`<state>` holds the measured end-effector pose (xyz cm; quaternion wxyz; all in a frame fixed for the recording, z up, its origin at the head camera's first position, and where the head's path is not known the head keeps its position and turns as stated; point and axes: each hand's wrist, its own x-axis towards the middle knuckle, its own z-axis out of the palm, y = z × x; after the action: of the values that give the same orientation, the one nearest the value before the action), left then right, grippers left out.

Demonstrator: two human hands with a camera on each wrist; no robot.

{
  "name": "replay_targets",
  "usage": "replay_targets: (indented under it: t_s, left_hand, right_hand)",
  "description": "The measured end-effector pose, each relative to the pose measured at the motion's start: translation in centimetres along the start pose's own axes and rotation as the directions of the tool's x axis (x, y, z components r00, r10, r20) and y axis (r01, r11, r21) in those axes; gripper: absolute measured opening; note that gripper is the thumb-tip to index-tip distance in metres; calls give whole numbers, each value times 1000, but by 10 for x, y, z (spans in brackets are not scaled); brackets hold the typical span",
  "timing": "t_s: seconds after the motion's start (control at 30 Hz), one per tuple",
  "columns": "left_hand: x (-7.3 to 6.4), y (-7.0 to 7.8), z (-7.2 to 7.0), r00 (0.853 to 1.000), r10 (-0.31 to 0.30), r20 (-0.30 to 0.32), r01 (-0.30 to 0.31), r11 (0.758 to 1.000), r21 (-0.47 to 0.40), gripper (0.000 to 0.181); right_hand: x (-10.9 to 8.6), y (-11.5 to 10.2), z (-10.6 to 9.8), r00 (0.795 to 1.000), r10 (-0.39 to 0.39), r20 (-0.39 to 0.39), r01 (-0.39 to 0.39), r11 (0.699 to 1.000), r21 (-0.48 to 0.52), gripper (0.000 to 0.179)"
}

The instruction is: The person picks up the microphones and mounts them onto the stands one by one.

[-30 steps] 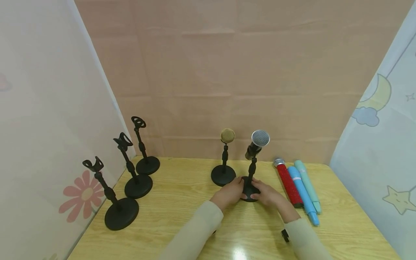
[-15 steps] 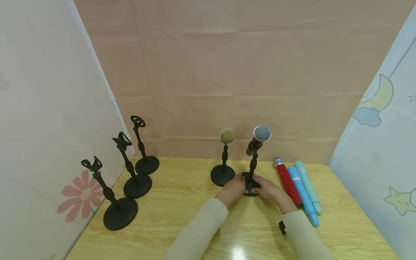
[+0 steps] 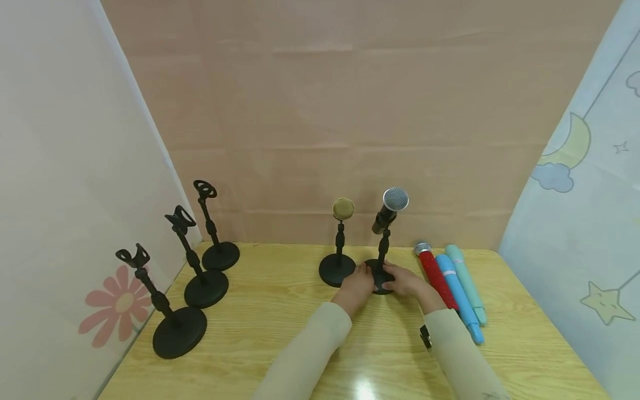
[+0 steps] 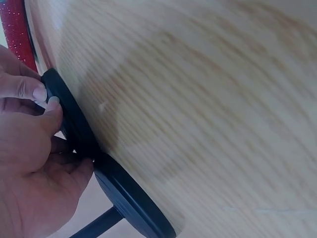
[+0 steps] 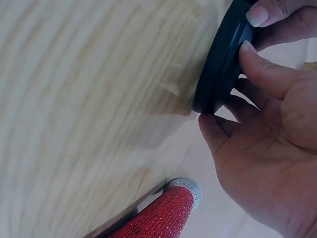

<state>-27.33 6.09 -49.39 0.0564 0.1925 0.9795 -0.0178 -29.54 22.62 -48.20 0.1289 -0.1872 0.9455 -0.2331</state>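
Observation:
A black microphone stand (image 3: 384,244) holds a dark microphone with a silver mesh head (image 3: 396,199), tilted in its clip. My left hand (image 3: 356,289) grips the left side of its round base, thumb on the rim. Opposite, my right hand (image 3: 406,283) grips the right side of the same base (image 5: 223,62), also with the thumb on the rim. Just left stands another stand (image 3: 337,270) carrying a gold-headed microphone (image 3: 343,209). In the left wrist view its base (image 4: 133,198) lies right beside the gripped one, near my left fingers.
Three black stands with bare clips line the left side: front (image 3: 180,332), middle (image 3: 206,289) and back (image 3: 220,255). To the right lie a red glitter microphone (image 3: 437,280), a blue (image 3: 460,297) and a mint-green one (image 3: 467,283). A brown paper wall (image 3: 280,166) rises behind the table.
Both hands have slid the stand with the silver-headed microphone back towards the wall, more level with the gold one's stand. The head view has shifted slightly.

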Motion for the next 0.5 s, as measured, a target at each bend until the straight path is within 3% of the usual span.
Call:
replay_targets:
  t_s: [0.1, 0.5]
  left_hand:
    - [0, 2, 1, 999, -23, -24, 23, 1000, -15, 62]
    - [5, 11, 10, 986, -116, -118, 123, 991, 57, 62]
  right_hand:
    - [3, 2, -1, 1000, 1, -3, -1, 1000, 14, 60]
    - [14, 8, -6, 1000, -25, 1, 25, 999, 29, 60]
